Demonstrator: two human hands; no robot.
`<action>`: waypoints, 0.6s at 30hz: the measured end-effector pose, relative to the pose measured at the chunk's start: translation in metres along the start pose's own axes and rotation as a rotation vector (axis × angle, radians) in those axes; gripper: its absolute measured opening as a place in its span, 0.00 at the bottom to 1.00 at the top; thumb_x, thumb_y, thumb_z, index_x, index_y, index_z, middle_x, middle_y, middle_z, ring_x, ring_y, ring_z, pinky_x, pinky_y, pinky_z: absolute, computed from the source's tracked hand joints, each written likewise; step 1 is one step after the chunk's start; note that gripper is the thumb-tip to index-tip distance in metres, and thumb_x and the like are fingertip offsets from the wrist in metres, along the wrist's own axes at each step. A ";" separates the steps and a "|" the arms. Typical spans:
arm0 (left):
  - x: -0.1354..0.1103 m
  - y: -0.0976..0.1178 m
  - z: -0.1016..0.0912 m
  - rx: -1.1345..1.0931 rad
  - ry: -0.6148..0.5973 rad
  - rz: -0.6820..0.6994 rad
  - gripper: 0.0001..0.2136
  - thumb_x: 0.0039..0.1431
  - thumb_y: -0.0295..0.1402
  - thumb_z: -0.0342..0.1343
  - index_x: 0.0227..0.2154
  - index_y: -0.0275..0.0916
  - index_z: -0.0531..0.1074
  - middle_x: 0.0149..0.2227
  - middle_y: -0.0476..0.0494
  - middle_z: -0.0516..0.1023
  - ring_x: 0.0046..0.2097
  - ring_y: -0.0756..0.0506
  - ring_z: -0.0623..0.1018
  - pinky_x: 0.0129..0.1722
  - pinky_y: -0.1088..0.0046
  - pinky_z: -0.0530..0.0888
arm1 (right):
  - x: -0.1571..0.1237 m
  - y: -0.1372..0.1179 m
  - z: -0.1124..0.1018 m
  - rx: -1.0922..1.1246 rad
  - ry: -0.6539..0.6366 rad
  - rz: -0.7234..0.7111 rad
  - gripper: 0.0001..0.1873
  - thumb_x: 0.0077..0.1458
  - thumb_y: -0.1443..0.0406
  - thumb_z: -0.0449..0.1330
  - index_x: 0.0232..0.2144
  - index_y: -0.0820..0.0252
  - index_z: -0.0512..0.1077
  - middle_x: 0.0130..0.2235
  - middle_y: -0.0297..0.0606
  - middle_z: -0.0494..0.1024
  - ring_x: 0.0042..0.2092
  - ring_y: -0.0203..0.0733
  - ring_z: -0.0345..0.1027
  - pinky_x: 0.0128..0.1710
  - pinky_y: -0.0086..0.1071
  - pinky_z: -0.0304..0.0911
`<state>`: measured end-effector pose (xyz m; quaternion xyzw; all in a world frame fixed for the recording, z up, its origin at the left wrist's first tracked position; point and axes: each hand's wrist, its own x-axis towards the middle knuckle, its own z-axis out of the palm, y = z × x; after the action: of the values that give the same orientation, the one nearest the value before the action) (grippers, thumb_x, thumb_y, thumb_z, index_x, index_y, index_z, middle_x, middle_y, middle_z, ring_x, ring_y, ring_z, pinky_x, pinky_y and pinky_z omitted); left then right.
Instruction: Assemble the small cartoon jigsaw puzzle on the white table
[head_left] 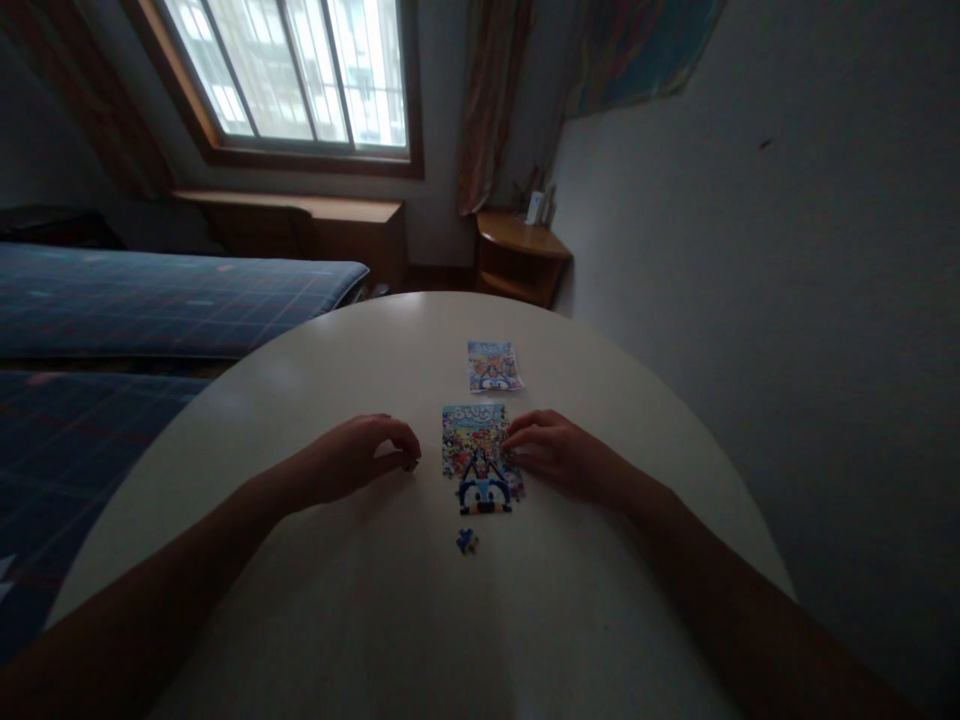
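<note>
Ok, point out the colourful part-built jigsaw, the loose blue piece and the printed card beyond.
colourful part-built jigsaw [472, 445]: head view, upper middle.
loose blue piece [466, 541]: head view, its middle.
printed card [493, 366]: head view, its centre.

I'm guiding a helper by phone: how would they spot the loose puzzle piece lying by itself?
On the round white table, find the nearly finished jigsaw between the left hand and right hand. Just nearer the person lies one small blue piece, alone and joined to nothing.

Jigsaw puzzle [480, 458]: colourful, blue cartoon figure at its bottom, flat at frame centre, lower edge ragged. Small dark piece [410, 464] just left of it. Loose blue piece [466, 541] below, apart.
</note>
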<state>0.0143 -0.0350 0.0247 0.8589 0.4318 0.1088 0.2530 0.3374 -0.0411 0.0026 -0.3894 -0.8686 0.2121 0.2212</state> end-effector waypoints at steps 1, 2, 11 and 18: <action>0.000 0.003 0.000 -0.014 -0.043 0.042 0.09 0.62 0.35 0.52 0.34 0.43 0.77 0.37 0.47 0.81 0.39 0.46 0.78 0.43 0.70 0.71 | 0.000 0.000 0.000 0.000 0.001 -0.002 0.08 0.60 0.64 0.62 0.41 0.54 0.78 0.47 0.42 0.77 0.49 0.42 0.71 0.52 0.41 0.67; -0.001 0.006 0.001 -0.029 -0.079 0.083 0.09 0.63 0.34 0.52 0.35 0.43 0.77 0.37 0.47 0.81 0.40 0.46 0.78 0.43 0.70 0.71 | 0.000 0.000 0.000 0.002 0.001 -0.004 0.08 0.60 0.64 0.62 0.41 0.54 0.78 0.47 0.42 0.77 0.49 0.42 0.71 0.52 0.41 0.67; 0.001 0.024 0.031 -0.065 -0.084 0.257 0.06 0.65 0.32 0.55 0.36 0.42 0.77 0.36 0.47 0.79 0.38 0.48 0.77 0.40 0.74 0.71 | 0.000 0.000 0.001 0.008 0.018 -0.011 0.08 0.58 0.66 0.63 0.41 0.55 0.78 0.47 0.43 0.77 0.49 0.43 0.71 0.52 0.41 0.66; 0.004 0.025 0.035 -0.060 -0.063 0.272 0.06 0.64 0.30 0.55 0.37 0.42 0.77 0.36 0.48 0.80 0.35 0.50 0.77 0.38 0.75 0.71 | 0.000 -0.001 0.001 -0.001 0.018 -0.016 0.08 0.58 0.66 0.63 0.41 0.56 0.78 0.47 0.43 0.78 0.49 0.43 0.71 0.52 0.42 0.66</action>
<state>0.0482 -0.0566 0.0083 0.9046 0.2997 0.1279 0.2748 0.3364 -0.0414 0.0021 -0.3842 -0.8699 0.2064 0.2305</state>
